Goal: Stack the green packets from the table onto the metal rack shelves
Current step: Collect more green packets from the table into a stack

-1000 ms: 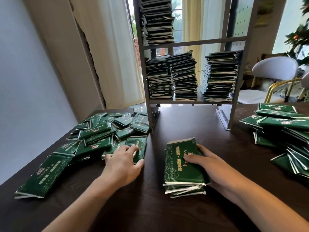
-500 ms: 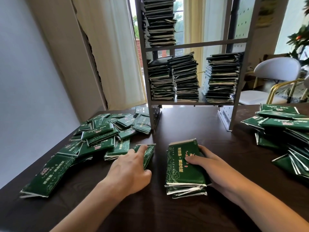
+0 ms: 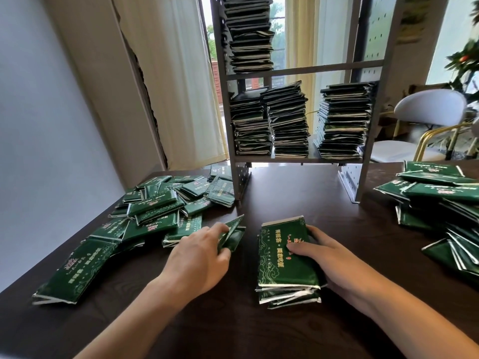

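Closest in, both forearms reach out over the dark worktop [image 3: 233, 330]. The right hand [image 3: 334, 257] lies on a small gathered stack [image 3: 285, 263] of green packets, fingers spread along its far edge and one fingertip pressing the top face, most likely to keep the pile square while more are added. The left hand [image 3: 199, 257] pinches a single packet [image 3: 232, 234], its end tilted up off the worktop just beside the stack, and that looks like the next one to join the pile.

The top packet of the stack carries gold characters and a cloud-like scroll pattern; the writing is too small to read with any confidence, so no brand can be called.

Further left, a loose heap [image 3: 158, 211] of the same packets sprawls across the worktop, overlapping at all angles. On the right edge sits another heap [image 3: 440, 200], piled thicker.

Beyond, the metal rack [image 3: 298, 159] stands on the worktop with its feet between the two heaps. Its lower shelf holds three tall columns of packets [image 3: 290, 120] side by side; the upper shelf has one column [image 3: 248, 32] at its left, with room to its right. Plenty of packets remain loose, so the job looks well under way but far from done.

Behind the rack: pale curtains [image 3: 178, 73], a window, and a white chair [image 3: 427, 110] at right.
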The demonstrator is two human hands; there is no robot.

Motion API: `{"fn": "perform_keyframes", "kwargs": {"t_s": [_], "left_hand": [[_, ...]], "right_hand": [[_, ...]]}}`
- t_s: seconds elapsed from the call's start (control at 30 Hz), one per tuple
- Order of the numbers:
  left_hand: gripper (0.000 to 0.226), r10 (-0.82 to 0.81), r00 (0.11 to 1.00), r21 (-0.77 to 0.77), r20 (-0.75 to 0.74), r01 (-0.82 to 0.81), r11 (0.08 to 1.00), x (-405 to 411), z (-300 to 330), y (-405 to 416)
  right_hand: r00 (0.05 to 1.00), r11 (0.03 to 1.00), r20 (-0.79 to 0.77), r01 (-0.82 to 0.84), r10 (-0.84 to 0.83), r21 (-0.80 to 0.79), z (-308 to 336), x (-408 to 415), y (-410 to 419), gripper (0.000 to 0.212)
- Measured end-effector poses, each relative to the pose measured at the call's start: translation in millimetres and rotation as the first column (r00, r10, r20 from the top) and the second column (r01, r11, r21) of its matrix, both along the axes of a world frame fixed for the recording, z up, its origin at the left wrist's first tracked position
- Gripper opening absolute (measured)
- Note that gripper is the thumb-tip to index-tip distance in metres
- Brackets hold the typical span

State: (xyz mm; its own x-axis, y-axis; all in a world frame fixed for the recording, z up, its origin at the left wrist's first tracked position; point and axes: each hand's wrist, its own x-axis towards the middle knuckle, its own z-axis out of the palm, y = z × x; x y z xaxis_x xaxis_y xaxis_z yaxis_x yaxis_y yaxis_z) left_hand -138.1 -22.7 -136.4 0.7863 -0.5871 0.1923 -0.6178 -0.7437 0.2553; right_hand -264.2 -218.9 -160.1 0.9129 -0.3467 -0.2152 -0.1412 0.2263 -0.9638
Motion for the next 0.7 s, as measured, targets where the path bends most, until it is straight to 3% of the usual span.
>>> {"fn": "perform_keyframes", "kwargs": {"t_s": [0.1, 0.3, 0.43, 0.53, 0.63, 0.7], "left_hand": [[0.048, -0.05, 0.999, -0.071, -0.021, 0.049, 0.996, -0.3, -0.6, 2.5], [0.062, -0.216, 0.963, -0.356, -0.16, 0.148, 0.923, -3.1, 2.5, 4.3], [0.052, -0.242, 0.963, -0.356, -0.122, 0.185, 0.916, -6.6, -3.3, 0.2], [0.045, -0.247, 0.942, -0.452, -0.228, 0.122, 0.884, -5.6, -4.3, -2.4], [0.04, -0.319, 0.872, -0.645, -0.371, 0.006, 0.764, -11.3, 6.0, -4.2], [0.037, -0.381, 0.784, -0.79, -0.49, -0.215, 0.573, -15.3, 15.8, -8.5]], "right_hand": [[1.0, 1.0, -0.005, 0.008, -0.008, 0.003, -0.9, 1.3, 0.9, 0.044], [1.0, 1.0, 0.001, -0.006, 0.006, 0.001, 0.2, -0.1, 1.2, 0.043], [1.0, 1.0, 0.005, -0.01, 0.01, 0.002, 1.5, -0.9, 1.5, 0.044], [1.0, 1.0, 0.001, -0.009, 0.009, 0.001, 0.6, -0.7, 0.9, 0.046], [1.0, 1.0, 0.002, -0.003, 0.003, 0.004, 0.4, -0.3, 0.9, 0.047], [1.0, 1.0, -0.001, -0.005, 0.005, 0.007, 0.3, -0.1, 0.4, 0.046]]}}
